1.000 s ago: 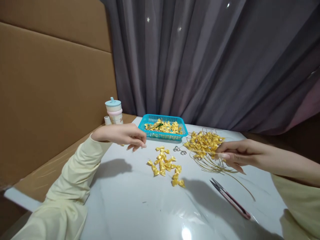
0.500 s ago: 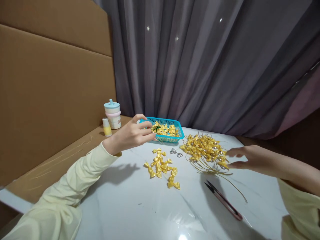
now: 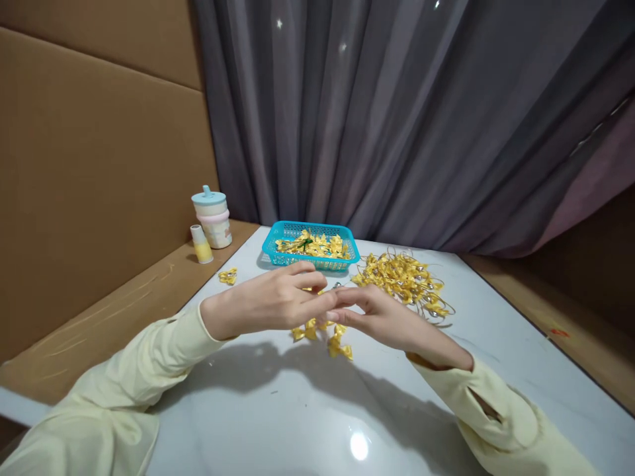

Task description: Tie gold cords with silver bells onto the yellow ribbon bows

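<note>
My left hand (image 3: 278, 297) and right hand (image 3: 384, 318) are positioned over the worktop (image 3: 307, 433), in front of me. The fingertips of the two hands meet at the centre, the left reaching in from one side and the right from the other. Grip state: the fingers are bent and drawn together on both hands — whether anything is pinched between them I cannot tell, as the fingers cover the contact point.

Loose yellow bows (image 3: 303, 332) lie on the worktop directly below and behind the meeting fingers; part of this group is hidden. A small silver piece (image 3: 338, 285) shows just beyond the fingertips, partly covered.

Surrounding items: a blue perforated basket (image 3: 342, 266) is located beyond my hands and contains more yellow bows, with a dark green tie visible among them. To the right of the basket, near it, lies a heap (image 3: 397, 277) of yellow bows mixed with gold cords and silver parts. A small yellow cluster (image 3: 227, 276) lies apart, towards the left edge. Past that edge, a lidded cup (image 3: 213, 218) and a small yellow-and-white bottle (image 3: 202, 248) stand upright, side by side — both near the cardboard panel (image 3: 99, 152).
</note>
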A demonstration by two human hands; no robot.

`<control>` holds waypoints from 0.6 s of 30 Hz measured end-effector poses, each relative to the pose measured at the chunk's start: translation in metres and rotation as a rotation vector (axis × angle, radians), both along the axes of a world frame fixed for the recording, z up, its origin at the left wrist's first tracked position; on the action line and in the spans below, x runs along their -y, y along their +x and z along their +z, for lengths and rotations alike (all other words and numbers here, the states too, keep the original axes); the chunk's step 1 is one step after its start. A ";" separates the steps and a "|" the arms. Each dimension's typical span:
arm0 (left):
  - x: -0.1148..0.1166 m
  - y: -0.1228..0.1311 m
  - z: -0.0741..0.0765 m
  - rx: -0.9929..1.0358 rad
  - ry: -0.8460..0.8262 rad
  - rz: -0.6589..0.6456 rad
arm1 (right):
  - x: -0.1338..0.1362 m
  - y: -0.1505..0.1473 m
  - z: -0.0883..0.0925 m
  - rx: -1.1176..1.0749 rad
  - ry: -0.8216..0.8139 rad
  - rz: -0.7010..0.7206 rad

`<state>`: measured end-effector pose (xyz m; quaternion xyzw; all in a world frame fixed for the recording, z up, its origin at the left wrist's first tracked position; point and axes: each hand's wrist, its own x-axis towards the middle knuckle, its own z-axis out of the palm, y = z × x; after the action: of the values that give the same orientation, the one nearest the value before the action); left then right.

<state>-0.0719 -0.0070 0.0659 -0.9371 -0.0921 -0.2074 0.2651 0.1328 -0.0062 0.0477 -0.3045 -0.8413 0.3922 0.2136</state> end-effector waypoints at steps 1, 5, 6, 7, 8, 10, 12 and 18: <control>0.001 0.001 0.000 -0.007 -0.027 0.004 | 0.000 0.001 0.000 0.004 -0.002 0.007; 0.003 0.007 -0.004 -0.045 -0.091 0.000 | 0.001 0.004 -0.004 0.004 0.077 0.050; 0.003 0.008 -0.006 -0.045 -0.096 -0.001 | 0.002 0.003 -0.005 -0.005 0.119 0.060; 0.004 0.009 -0.007 -0.045 -0.102 0.000 | 0.002 0.002 -0.007 -0.017 0.163 0.068; 0.004 0.010 -0.009 -0.043 -0.108 0.003 | 0.002 0.001 -0.008 -0.030 0.204 0.074; 0.004 0.011 -0.011 -0.044 -0.122 0.008 | 0.002 -0.002 -0.010 -0.031 0.264 0.071; 0.002 0.010 -0.009 -0.023 -0.124 0.013 | 0.000 -0.001 -0.009 0.016 0.267 0.037; -0.034 -0.019 0.004 0.310 -0.002 0.153 | -0.010 0.029 0.015 0.032 0.181 -0.352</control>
<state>-0.0906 0.0267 0.0694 -0.8845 -0.2034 -0.3284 0.2617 0.1613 0.0037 0.0631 -0.4326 -0.8101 0.2667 0.2922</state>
